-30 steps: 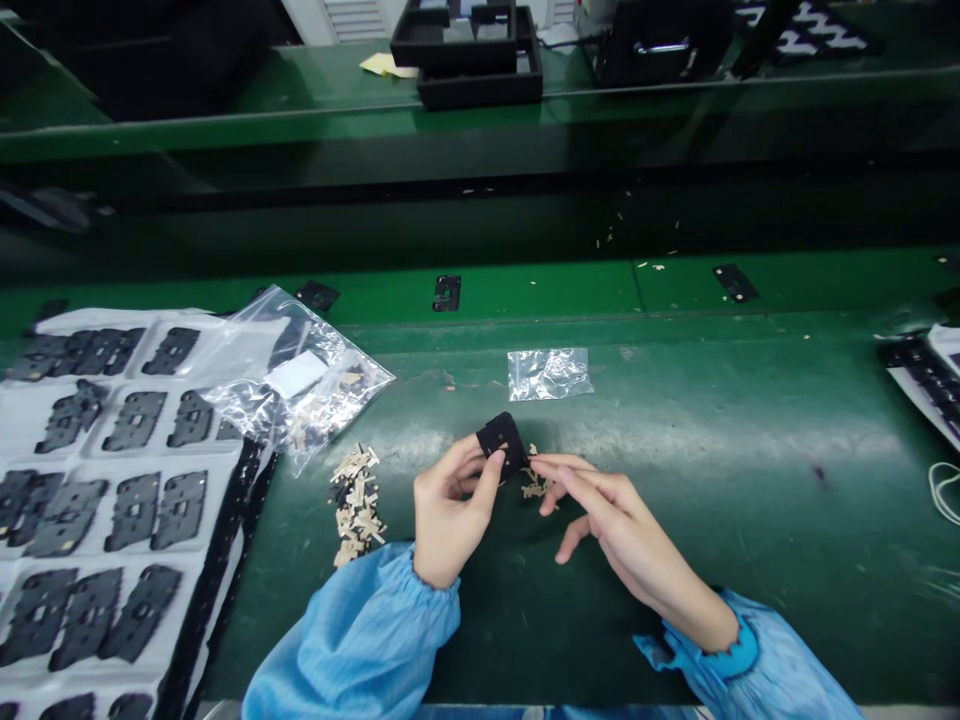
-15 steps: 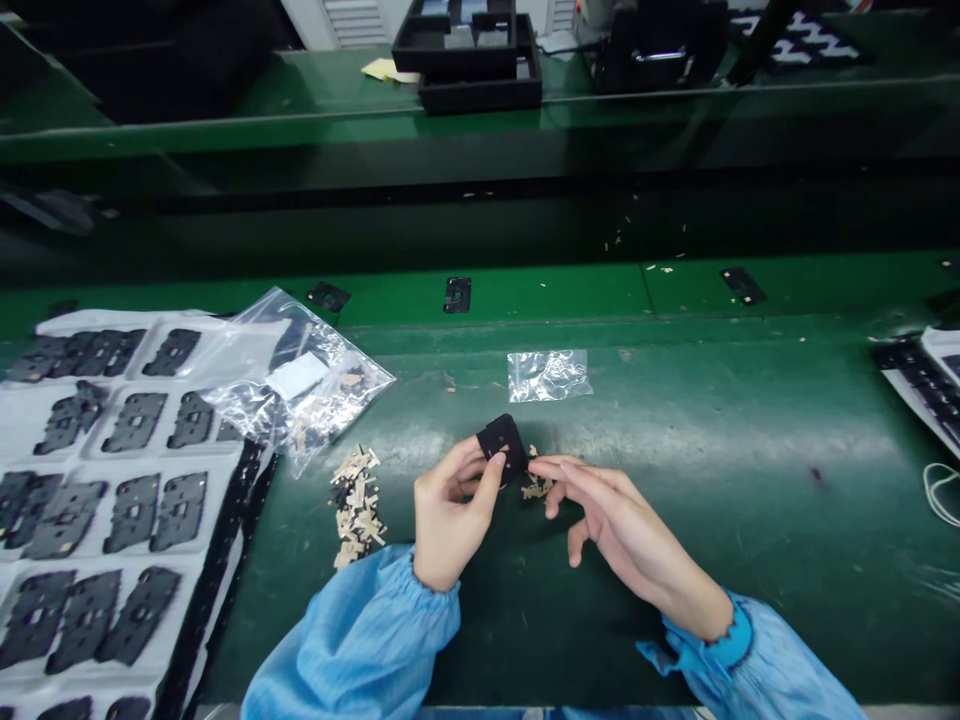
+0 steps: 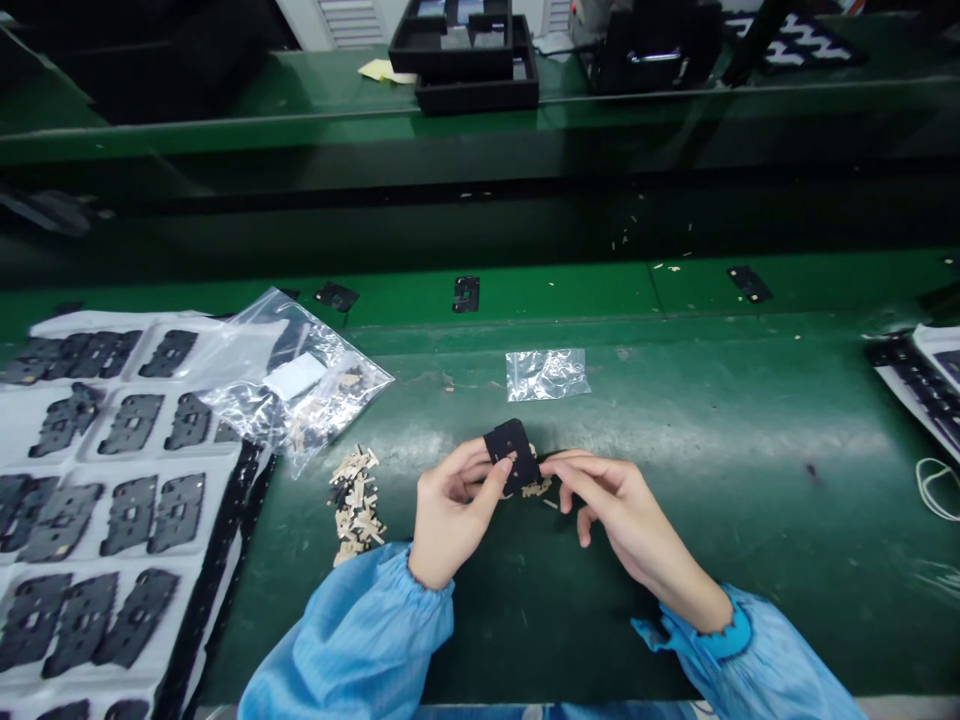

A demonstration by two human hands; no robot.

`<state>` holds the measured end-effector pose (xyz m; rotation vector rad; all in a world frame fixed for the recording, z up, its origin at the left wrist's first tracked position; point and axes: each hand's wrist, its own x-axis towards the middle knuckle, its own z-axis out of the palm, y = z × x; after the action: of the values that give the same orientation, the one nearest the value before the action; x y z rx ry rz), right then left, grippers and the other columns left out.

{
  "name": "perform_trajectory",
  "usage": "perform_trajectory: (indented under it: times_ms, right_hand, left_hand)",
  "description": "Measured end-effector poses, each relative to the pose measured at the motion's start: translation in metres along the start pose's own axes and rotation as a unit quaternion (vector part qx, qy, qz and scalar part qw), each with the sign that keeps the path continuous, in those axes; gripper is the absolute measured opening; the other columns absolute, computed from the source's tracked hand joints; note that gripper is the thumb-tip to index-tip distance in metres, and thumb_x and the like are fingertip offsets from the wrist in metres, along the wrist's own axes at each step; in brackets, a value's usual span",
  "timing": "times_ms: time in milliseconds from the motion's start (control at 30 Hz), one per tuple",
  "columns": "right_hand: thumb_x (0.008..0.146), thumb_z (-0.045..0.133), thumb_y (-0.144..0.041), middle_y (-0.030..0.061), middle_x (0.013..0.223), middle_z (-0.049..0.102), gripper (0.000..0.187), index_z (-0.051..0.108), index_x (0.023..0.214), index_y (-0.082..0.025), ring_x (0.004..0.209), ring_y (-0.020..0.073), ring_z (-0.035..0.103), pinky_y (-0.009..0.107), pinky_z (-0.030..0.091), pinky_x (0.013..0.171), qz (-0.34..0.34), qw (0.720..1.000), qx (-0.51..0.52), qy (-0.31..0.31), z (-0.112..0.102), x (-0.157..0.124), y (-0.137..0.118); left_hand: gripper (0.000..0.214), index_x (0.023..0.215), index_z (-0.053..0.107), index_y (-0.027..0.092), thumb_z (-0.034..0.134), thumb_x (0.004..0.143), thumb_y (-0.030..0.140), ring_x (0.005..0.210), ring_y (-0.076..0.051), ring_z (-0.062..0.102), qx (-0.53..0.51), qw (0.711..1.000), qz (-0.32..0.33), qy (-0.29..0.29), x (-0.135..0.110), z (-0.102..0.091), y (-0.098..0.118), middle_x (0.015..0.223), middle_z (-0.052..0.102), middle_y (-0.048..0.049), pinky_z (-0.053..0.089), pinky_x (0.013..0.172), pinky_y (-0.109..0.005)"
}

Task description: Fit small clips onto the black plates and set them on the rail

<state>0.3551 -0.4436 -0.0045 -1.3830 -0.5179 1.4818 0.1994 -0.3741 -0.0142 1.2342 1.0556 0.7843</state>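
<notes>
Nearest: blue sleeves on both arms, coming in below the held plate. Left hand has the black plate pinched, thumb on its near face, fingers behind; plate is tilted, off the green bench. Using that plate as the reference from here.

Right hand is at the plate's right edge, thumb and index fingertips close together, other fingers loosely curled. Can't tell if those tips hold a small piece or actually touch the edge.

Loose tan bits lie just right of and under the plate. Bigger heap of tan and black pieces is left of it. White tray with rows of dark plates sits far left; another tray and a pale cord far right.

Beyond the plate to the left: large clear bag lapping the tray, white slip in it; any print too small to read. Small clear bag just beyond the plate.

Further beyond: green strip with spaced dark parts. Farthest: yellow paper and stacked black bins on a shelf.
</notes>
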Motion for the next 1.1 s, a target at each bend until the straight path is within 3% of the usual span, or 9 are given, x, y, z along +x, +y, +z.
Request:
perform_trajectory:
  times_ms: [200,367,600,933,1100]
  right_hand:
    - [0.072,0.07,-0.035,0.0032,0.074,0.06,0.022,0.071,0.083,-0.016,0.051,0.0081,0.049,0.013,0.039,0.03,-0.01,1.0,-0.023,0.017,0.001,0.002,0.009]
    - [0.071,0.071,-0.035,-0.0026,0.055,0.051,0.023,0.069,0.082,-0.015,0.044,0.0072,0.045,0.014,0.037,0.029,-0.014,0.999,-0.035,0.031,0.001,0.004,0.016]
    - [0.068,0.073,-0.032,-0.0041,0.05,0.051,0.022,0.067,0.075,-0.013,0.036,0.0036,0.041,0.013,0.033,0.029,0.036,0.999,0.0,0.011,0.001,0.005,0.009]
    - [0.069,0.073,-0.029,-0.0052,0.049,0.049,0.017,0.067,0.07,-0.013,0.035,0.0016,0.039,0.012,0.03,0.03,0.083,0.993,0.077,-0.039,-0.002,0.004,0.004]
    - [0.069,0.073,-0.024,-0.003,0.057,0.054,0.017,0.068,0.083,-0.014,0.044,0.0046,0.046,0.011,0.037,0.033,0.1,0.983,0.14,-0.068,-0.001,0.003,0.008]
  left_hand:
    - [0.027,0.101,0.064,0.015,0.066,0.075,0.021,0.074,-0.018,0.069,-0.028,0.999,-0.019,-0.018,-0.001,-0.001,0.002,0.092,0.072,-0.0073,0.058,0.055,-0.021]
    - [0.026,0.101,0.064,0.014,0.066,0.075,0.021,0.073,-0.016,0.069,-0.036,0.998,-0.038,-0.033,0.0,-0.001,0.004,0.092,0.072,-0.0075,0.058,0.054,-0.019]
    - [0.025,0.1,0.064,0.016,0.067,0.076,0.022,0.075,-0.016,0.069,-0.065,0.993,-0.077,-0.066,0.0,-0.005,0.006,0.093,0.071,-0.0066,0.058,0.054,-0.02]
    - [0.026,0.1,0.064,0.016,0.068,0.075,0.021,0.075,-0.016,0.068,-0.123,0.984,-0.105,-0.069,0.0,-0.007,0.001,0.093,0.07,-0.0063,0.058,0.052,-0.019]
    - [0.026,0.101,0.063,0.016,0.067,0.076,0.021,0.071,-0.013,0.067,-0.143,0.981,-0.11,-0.07,-0.001,-0.004,0.003,0.09,0.07,-0.0048,0.057,0.051,-0.017]
